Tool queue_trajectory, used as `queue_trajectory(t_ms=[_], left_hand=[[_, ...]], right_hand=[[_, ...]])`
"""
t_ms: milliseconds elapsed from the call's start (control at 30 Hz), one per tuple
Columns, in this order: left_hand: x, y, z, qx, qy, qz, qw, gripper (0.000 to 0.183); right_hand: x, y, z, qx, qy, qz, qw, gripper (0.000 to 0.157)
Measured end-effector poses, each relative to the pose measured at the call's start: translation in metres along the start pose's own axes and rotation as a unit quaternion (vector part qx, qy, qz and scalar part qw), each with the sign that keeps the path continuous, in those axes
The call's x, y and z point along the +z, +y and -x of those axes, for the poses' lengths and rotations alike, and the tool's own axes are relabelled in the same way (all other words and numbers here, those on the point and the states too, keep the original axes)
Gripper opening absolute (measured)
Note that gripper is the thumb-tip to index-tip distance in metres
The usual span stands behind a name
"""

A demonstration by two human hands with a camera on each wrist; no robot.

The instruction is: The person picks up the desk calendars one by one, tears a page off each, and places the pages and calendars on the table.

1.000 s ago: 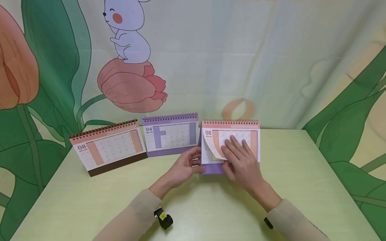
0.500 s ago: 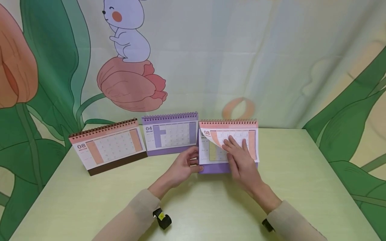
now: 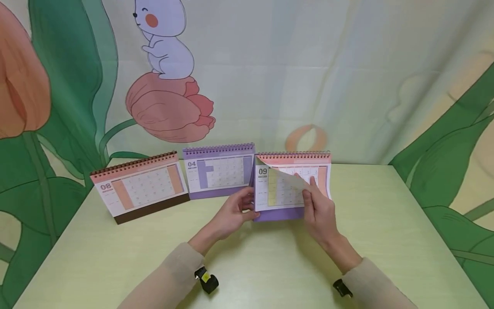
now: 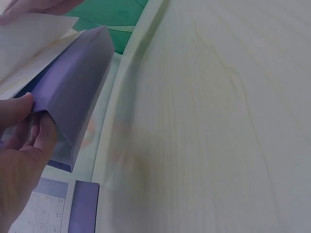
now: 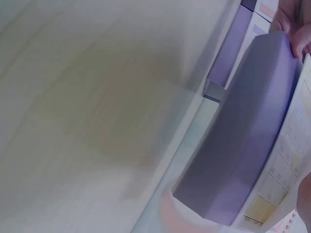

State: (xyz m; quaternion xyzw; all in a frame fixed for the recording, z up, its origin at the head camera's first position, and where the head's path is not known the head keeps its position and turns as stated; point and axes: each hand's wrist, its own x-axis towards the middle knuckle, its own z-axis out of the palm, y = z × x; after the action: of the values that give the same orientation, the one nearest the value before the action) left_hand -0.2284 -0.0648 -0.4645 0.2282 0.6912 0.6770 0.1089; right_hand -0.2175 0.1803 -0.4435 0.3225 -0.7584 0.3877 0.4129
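Note:
A purple-based desk calendar [image 3: 260, 191] is at the middle, its underside showing in both wrist views. My left hand [image 3: 233, 214] grips its lower left corner, thumb in front and fingers behind; in the left wrist view that hand [image 4: 22, 162] holds the purple base [image 4: 80, 73]. With my right hand [image 3: 321, 214] I pinch the lower left part of the pink 08 page [image 3: 287, 175], which curls up and right. Under it shows the yellow 09 page [image 3: 272, 189]. Only a bit of the right hand [image 5: 304, 199] appears in the right wrist view.
A purple calendar [image 3: 224, 171] showing 04 stands just left of the held one. Farther left stands a calendar with a brown base [image 3: 148, 189], turned to a pink 08. All are near the back of the pale table [image 3: 266, 270], before a printed curtain [image 3: 247, 86].
My right hand has gone from lying with spread fingers over the 08 page to pinching it. The page has peeled further up and right, uncovering 09. The left hand keeps its grip.

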Motion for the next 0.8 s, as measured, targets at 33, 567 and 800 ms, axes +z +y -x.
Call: queue_trajectory(t_ms=[33,567,800], left_hand=[[0.000,0.000,0.000,0.001,-0.002,0.000,1.0000,0.050],[-0.001,-0.001,0.004,0.029,-0.005,-0.025,0.9993,0.050],[-0.002,-0.001,0.005,0.035,-0.006,-0.027,0.9990,0.052]], right_hand=[[-0.001,0.000,0.000,0.002,0.007,0.006,1.000,0.046],[-0.008,0.002,-0.007,0.019,0.018,0.018,1.000,0.047],[-0.012,-0.001,-0.011,0.083,0.025,-0.015,0.996,0.031]])
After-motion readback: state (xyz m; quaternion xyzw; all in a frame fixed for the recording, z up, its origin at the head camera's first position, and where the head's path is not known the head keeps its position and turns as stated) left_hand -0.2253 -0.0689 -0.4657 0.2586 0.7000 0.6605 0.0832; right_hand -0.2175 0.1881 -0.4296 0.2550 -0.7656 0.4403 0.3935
